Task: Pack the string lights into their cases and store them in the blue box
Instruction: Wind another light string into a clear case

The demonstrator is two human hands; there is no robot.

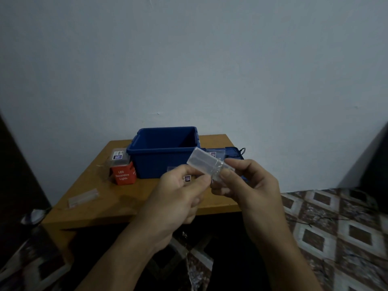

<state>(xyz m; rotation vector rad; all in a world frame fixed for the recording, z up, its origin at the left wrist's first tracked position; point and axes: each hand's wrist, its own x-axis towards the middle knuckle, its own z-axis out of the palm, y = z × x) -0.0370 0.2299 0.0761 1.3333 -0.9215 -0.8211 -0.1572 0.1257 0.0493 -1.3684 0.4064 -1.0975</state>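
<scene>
1. Head view: I see both hands raised over the near edge of the table [100, 208], meeting on one clear case [204, 161].
2. Right hand [249, 183]: thumb and curled fingers clamped on the case's lower end. The thumb is on the side facing me.
3. Left hand [178, 196]: fingers curled, thumb and forefinger pinched on the same end of the case from the left. A small label [187, 178] shows just between those fingers.
4. The case is tilted, its free end pointing up and away from me. It overlaps the front right corner of the box [155, 166] in this view. It is clear of the table, carried only by the hands.
5. The box is blue, open-topped, and sits at the back of the table against the wall [210, 70]. What I can see of the inside is dark; I cannot tell the contents.
6. A thin glinting strand [192, 271] hangs below the hands in front of the table. It is too blurred for me to tell where it starts.
7. A red carton [122, 176] printed "LED Decorative Lights" stands touching the box's left front corner. A second case [117, 156] with a label sits on top of it.
8. A flat case [84, 198] lies on the table's left side, well apart from the hands.
9. A dark blue bag [234, 152] lies behind the box to the right, partly hidden by the held case.
10. The floor [336, 227] to the right is patterned tile.
</scene>
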